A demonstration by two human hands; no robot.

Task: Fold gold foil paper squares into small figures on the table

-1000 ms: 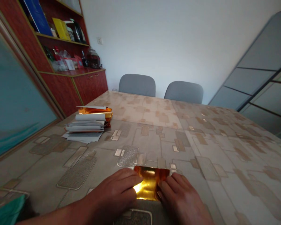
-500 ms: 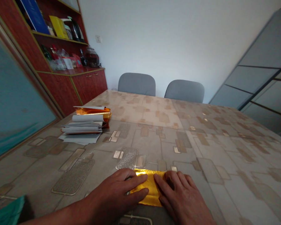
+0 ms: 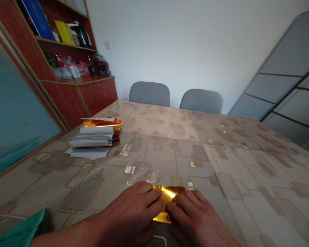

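A small sheet of shiny gold foil paper lies on the table near its front edge, between my hands. My left hand grips its left side, fingers curled over the top and the thumb low. On the right side, my right hand has its fingers bent and pressed onto the paper. Both hands cover much of the sheet, and its underside is hidden. Farther off to the left sits a stack of folded papers, grey-white outside with gold-orange foil showing at the top.
The table wears a patterned beige-brown cover. Two grey chairs stand at its far side against the white wall. A red-brown cabinet with bottles and a kettle is at the back left. A green cloth edge shows at lower left.
My fingers, flatter on the foil before, are now more curled over its sides. Less of the gold sheet shows, and its top edge has lifted or bent, catching light differently.
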